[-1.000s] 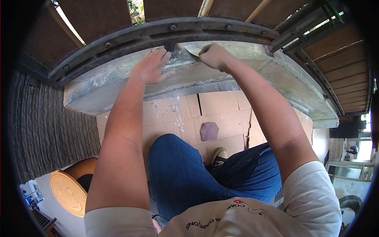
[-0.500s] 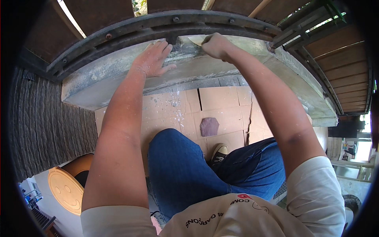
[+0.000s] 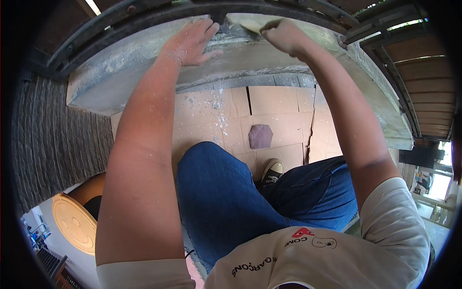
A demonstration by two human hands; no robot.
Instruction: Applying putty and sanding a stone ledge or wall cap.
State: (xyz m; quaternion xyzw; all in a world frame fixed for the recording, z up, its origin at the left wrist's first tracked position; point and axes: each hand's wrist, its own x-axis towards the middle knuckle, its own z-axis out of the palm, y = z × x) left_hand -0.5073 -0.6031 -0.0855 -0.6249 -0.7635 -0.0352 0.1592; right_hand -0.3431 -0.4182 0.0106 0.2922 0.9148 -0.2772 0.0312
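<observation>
My left hand [image 3: 195, 42] rests on top of the weathered concrete ledge [image 3: 250, 62], palm down, its fingers stretched forward and the thumb held apart. White dust speckles its skin. To the right, my right hand [image 3: 284, 36] is closed around a scraper, whose thin pale blade [image 3: 251, 27] points left along the ledge top. The fingers hide its handle. Between the hands the ledge has a darker, rough patch beside a dark upright metal post [image 3: 222, 19].
Cardboard sheets [image 3: 281, 101] scattered with white flakes cover the ground under the ledge. A flat purplish-brown piece [image 3: 260, 137] lies on them near my shoe [image 3: 273, 171]. Dark metal rails and brown fence panels [image 3: 423, 86] border the ledge. A yellow smiling-face seat [image 3: 74, 224] is at lower left.
My view has shifted, so the ledge sits higher in the picture. My right hand has moved slightly to the right with the scraper; the left hand stays on the ledge.
</observation>
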